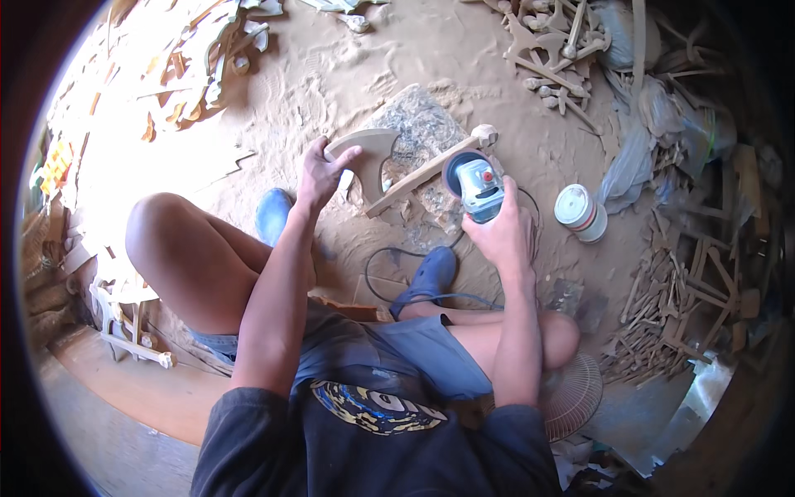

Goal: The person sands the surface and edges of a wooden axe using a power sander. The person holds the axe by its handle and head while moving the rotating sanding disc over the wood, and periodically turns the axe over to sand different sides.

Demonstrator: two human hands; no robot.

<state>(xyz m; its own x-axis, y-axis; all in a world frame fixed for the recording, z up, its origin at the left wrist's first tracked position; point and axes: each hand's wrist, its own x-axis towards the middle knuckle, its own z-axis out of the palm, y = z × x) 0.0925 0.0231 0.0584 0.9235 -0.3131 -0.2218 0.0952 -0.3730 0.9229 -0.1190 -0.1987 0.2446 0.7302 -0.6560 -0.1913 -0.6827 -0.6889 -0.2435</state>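
My left hand (317,176) is closed on the curved end of a pale wooden piece (368,149). It has a crescent-shaped part joined to a straight bar with a carved knob at its far right end. The piece lies over a rough, speckled block (424,116) on the ground. In my right hand (507,234) is an angle grinder (482,192), gripped around its body. Its round dark disc (454,171) sits close beside the bar, just below the knob; whether they touch I cannot tell. Part of the grinder is hidden under my right hand.
A dark power cord (367,269) loops over the dusty ground near my blue clogs (435,269). To the right stands a lidded white tub (581,212). Wooden pieces are heaped at far left (195,66), far right (551,50) and right (662,306). A round fan guard (573,399) is by my right knee.
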